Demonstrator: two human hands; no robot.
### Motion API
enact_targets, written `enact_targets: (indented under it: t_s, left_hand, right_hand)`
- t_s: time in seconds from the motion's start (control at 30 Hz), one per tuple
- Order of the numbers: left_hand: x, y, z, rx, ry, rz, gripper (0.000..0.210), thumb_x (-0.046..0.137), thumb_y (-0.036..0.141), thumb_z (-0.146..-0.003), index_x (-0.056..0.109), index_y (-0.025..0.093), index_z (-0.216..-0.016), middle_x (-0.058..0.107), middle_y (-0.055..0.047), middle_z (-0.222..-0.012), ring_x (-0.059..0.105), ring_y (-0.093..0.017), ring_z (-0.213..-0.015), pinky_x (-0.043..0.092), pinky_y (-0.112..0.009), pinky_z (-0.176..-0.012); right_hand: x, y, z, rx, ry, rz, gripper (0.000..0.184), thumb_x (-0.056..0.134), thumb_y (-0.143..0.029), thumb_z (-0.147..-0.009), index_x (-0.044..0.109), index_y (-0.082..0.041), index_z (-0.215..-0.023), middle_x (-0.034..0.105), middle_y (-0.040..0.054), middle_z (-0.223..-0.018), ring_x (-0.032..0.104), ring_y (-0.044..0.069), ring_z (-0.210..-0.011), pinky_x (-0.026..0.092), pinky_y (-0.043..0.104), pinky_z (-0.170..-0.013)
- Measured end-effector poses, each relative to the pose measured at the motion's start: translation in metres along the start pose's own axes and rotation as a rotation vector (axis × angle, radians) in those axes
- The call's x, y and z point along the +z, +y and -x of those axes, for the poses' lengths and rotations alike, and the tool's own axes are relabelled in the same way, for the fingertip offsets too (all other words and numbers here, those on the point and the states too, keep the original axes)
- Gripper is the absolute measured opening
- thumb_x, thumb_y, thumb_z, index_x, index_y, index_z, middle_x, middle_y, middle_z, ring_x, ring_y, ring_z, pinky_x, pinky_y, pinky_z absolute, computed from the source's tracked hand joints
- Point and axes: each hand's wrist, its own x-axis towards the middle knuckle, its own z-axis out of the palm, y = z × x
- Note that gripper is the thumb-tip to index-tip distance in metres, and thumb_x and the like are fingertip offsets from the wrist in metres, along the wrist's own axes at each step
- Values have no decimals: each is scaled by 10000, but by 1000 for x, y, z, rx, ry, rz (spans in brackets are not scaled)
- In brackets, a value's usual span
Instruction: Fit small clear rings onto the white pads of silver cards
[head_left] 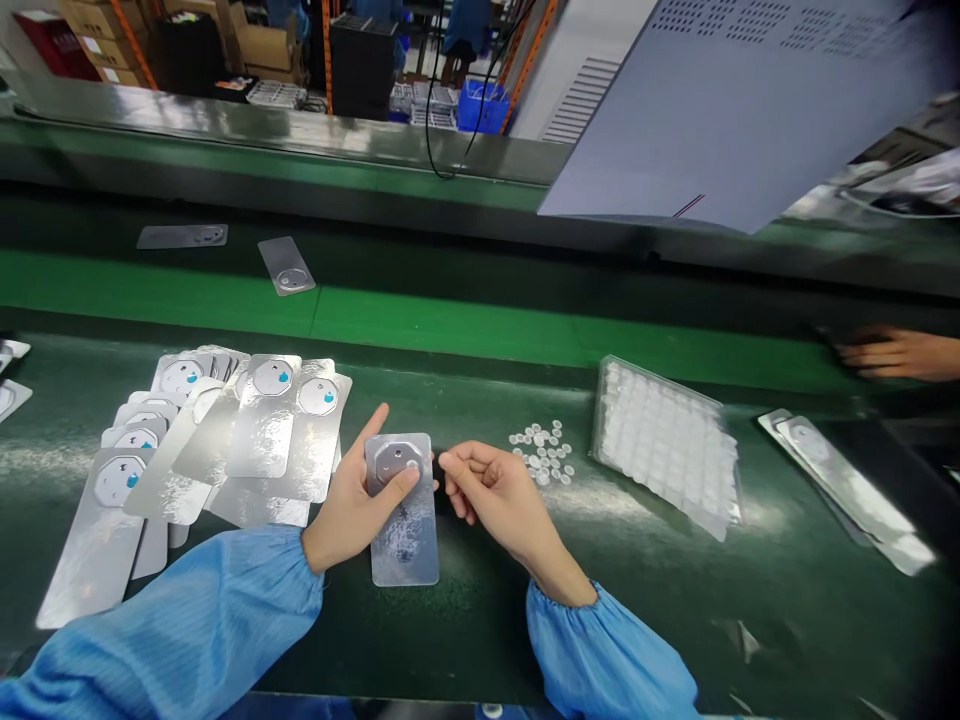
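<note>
My left hand point(352, 500) holds a shiny metal plate point(405, 530) with an octagonal recess at its top, thumb pressed on the recess. My right hand point(495, 490) hovers just right of the plate's top, fingers curled and pinched together; whether a small piece sits between them I cannot tell. A little pile of small clear round pieces point(544, 452) lies on the dark green table just right of that hand. Both arms wear blue sleeves.
A fanned stack of similar plates point(225, 440) with blue-marked round stickers lies at left. A clear plastic tray point(664, 445) of small pieces sits at right, more plates point(847, 490) beyond it. Two plates point(285, 265) ride the green conveyor. Another person's hand point(896, 352) rests far right.
</note>
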Motion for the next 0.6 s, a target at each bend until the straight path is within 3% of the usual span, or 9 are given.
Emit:
enact_targets:
  t_s: [0.07, 0.17, 0.23, 0.3, 0.4, 0.47, 0.6]
  left_hand:
    - [0, -1, -1, -48, 14, 45, 900, 796, 415, -853, 334, 213, -1599, 753, -60, -1017, 713, -192, -898, 566, -305, -825]
    - [-2, -1, 1, -100, 63, 83, 608, 841, 442, -800, 631, 159, -1296, 759, -65, -935, 710, -185, -800, 562, -280, -723]
    - [-2, 3, 1, -148, 40, 143, 485, 873, 432, -758, 686, 141, -1100, 751, -59, -858, 698, -173, -717, 551, -266, -650]
    - [2, 15, -10, -185, 5, 220, 439, 898, 379, -722, 694, 140, -1029, 752, -68, -847, 715, -189, -715, 557, -273, -635]
    - [18, 49, -55, -162, 3, 290, 328, 869, 263, -740, 713, 116, -989, 765, -119, -938, 750, -230, -816, 583, -311, -721]
    - [31, 80, -98, -72, -2, 277, 243, 794, 204, -819, 712, 99, -1023, 761, -160, -1038, 755, -244, -888, 584, -356, -821]
    - [34, 139, -162, 130, 55, 47, 291, 710, 273, -935, 673, 74, -1145, 715, -186, -1157, 731, -259, -966, 580, -438, -883]
  right_hand:
    - [0, 7, 3, 10, -22, -61, 534, 664, -698, -858, 607, -174, -776, 591, -25, -587, 509, 86, -429, 390, 192, -390]
    - [3, 15, 10, 34, -136, -64, 575, 629, -731, -867, 641, -158, -815, 637, 4, -651, 524, 82, -443, 400, 183, -390]
    - [4, 18, 15, 40, -221, -38, 601, 582, -745, -892, 639, -156, -787, 623, 5, -617, 516, 83, -441, 426, 186, -407]
    - [3, 20, 18, 43, -254, -46, 629, 551, -769, -895, 636, -156, -787, 630, 21, -634, 539, 99, -461, 451, 196, -409]
    - [-1, 24, 17, 64, -228, -106, 671, 565, -828, -840, 621, -161, -788, 645, 50, -692, 568, 125, -484, 442, 209, -371]
    - [-5, 29, 14, 79, -230, -105, 668, 576, -830, -835, 598, -167, -752, 600, 21, -613, 521, 106, -439, 411, 199, -368]
    - [-10, 40, 9, 81, -264, -71, 645, 564, -803, -873, 588, -172, -741, 519, -29, -515, 446, 74, -393, 379, 185, -400]
